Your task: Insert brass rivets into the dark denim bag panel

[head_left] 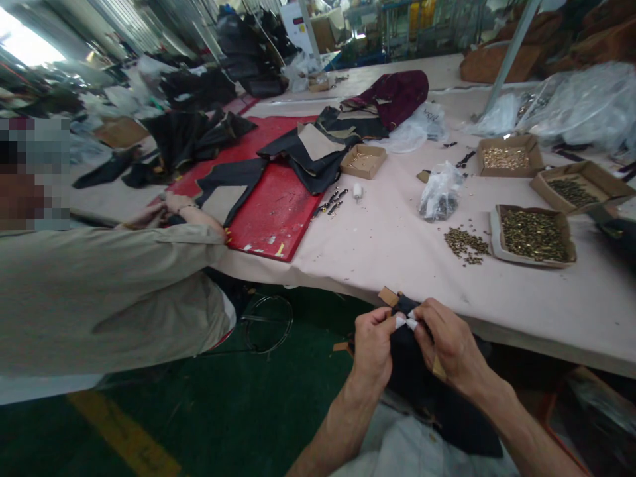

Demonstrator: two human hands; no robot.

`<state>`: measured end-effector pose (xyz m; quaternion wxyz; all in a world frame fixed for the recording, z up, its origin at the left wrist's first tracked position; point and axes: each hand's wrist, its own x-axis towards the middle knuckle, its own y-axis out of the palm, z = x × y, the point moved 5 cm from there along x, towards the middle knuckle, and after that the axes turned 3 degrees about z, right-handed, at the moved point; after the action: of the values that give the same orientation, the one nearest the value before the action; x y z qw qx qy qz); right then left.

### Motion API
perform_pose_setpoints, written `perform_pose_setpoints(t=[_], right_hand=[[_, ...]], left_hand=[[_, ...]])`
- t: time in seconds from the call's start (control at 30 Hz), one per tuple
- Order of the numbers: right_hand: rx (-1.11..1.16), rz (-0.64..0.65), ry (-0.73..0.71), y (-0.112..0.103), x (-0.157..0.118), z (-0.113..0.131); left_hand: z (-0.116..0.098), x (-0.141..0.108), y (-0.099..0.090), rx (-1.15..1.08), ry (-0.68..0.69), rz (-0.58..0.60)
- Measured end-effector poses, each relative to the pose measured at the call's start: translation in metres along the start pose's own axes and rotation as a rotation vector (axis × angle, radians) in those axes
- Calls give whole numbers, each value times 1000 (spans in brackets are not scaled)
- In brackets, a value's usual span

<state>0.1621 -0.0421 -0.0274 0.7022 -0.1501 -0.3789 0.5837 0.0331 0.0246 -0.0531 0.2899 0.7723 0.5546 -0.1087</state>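
Together, the left hand (373, 344) and right hand (450, 341) pinch dark cloth (415, 374) at the frame's lower right.

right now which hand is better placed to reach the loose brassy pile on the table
Probably the right hand: it is nearer the loose brassy pile than the left hand. Both are on the dark fabric, so the right would need freeing first.

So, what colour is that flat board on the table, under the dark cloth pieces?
The board is red, seen best in the head view.
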Motion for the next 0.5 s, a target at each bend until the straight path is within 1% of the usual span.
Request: perform_pose_setpoints(t=[0.1, 0.17, 0.27, 0.37, 0.5], right_hand=[[29, -45, 65, -2, -1, 1], [97, -78, 130, -5, -1, -1], [247, -106, 286, -12, -2, -8], [331, -97, 419, -16, -4, -16], [379, -87, 463, -16, -6, -19]], left_hand=[[-1, 0, 2, 39, 22, 7], [-4, -1, 4, 84, 64, 18], [-6, -1, 6, 127, 103, 46], [-7, -1, 7, 157, 118, 69], [-6, -3, 9, 171, 111, 84]])
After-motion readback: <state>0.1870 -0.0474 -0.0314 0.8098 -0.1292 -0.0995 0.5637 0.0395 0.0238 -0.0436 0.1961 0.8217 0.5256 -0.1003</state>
